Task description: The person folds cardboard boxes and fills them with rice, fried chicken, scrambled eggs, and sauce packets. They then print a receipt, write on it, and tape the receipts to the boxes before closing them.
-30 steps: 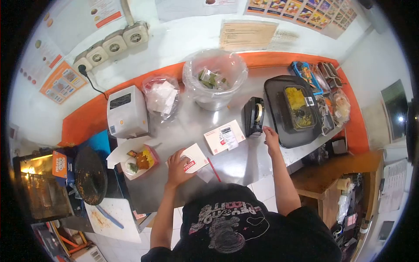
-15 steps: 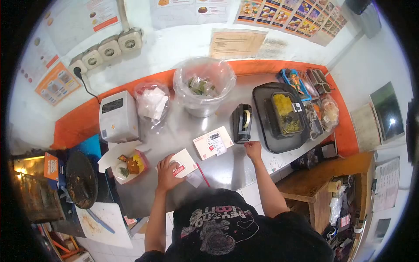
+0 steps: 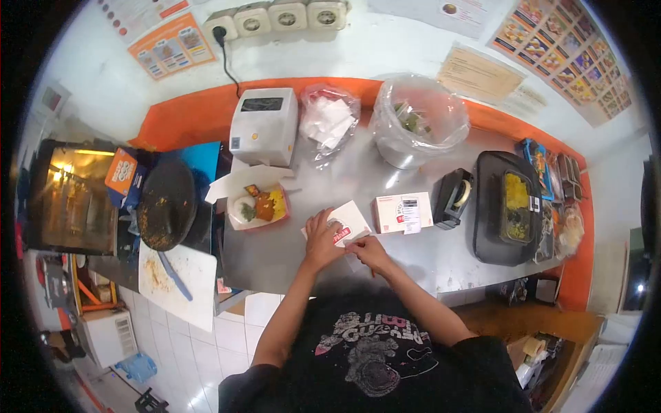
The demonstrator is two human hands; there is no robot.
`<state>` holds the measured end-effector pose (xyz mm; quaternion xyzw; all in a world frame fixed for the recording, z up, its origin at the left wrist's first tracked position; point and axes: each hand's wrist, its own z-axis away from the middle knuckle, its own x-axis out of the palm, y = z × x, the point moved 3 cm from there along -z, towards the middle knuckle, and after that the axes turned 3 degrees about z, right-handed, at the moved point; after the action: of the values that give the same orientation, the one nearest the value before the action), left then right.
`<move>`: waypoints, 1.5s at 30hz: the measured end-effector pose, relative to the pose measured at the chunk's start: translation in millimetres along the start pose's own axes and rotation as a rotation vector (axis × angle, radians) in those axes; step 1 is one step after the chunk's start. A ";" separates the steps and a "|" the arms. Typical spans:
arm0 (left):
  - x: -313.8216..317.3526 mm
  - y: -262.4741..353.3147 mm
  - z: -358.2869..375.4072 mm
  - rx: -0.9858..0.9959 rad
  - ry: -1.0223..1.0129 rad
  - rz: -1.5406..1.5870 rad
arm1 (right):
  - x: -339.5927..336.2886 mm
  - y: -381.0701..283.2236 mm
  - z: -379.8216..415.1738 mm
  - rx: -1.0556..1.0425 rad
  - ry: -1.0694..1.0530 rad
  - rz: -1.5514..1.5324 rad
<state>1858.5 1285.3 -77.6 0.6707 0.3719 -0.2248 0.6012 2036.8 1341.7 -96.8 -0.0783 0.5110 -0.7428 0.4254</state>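
A closed white-and-red cardboard food box [image 3: 354, 215] lies on the steel counter in front of me. My left hand [image 3: 322, 241] grips its left side, fingers curled over the lid. At the box's near right edge is my right hand [image 3: 370, 253], its fingers pinched together; what they hold, if anything, is too small to make out. A thin clear plastic piece [image 3: 355, 264] lies under the right hand, with the end of a red stick [image 3: 372, 272] beside it. Right of these stands a second closed box [image 3: 403, 213] with a printed label, near a black tape dispenser [image 3: 452, 198].
An open box of rice and fried food [image 3: 256, 203] sits left, below a label printer [image 3: 263, 127]. Behind are a bag of white packets [image 3: 330, 124] and a plastic-lined bin [image 3: 416, 131]. A black tray [image 3: 487, 206] stands right; a knife [image 3: 175, 275] lies on a cutting board [image 3: 196, 303].
My right hand has moved left from beside the tape dispenser to the box's near edge. My left hand stays on the box. The view has turned left.
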 end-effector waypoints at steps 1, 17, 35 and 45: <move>-0.3 -1.5 0.9 -0.003 -0.027 0.012 | 6.0 1.3 -4.8 -0.001 -0.017 0.004; -0.2 -14.5 3.5 -0.040 -0.080 -0.038 | -7.8 3.6 -10.4 -0.174 -0.043 0.487; -266.0 -168.0 31.3 -0.237 0.689 -0.253 | 68.8 -230.5 -70.6 -0.658 0.328 0.481; -224.3 -226.9 79.1 -0.228 0.063 0.025 | 143.5 -210.2 -119.8 -0.367 -0.063 0.804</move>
<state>1555.8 1157.2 -68.7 0.6092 0.4056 -0.1524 0.6642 1764.9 1346.9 -24.7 0.0298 0.6111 -0.4123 0.6750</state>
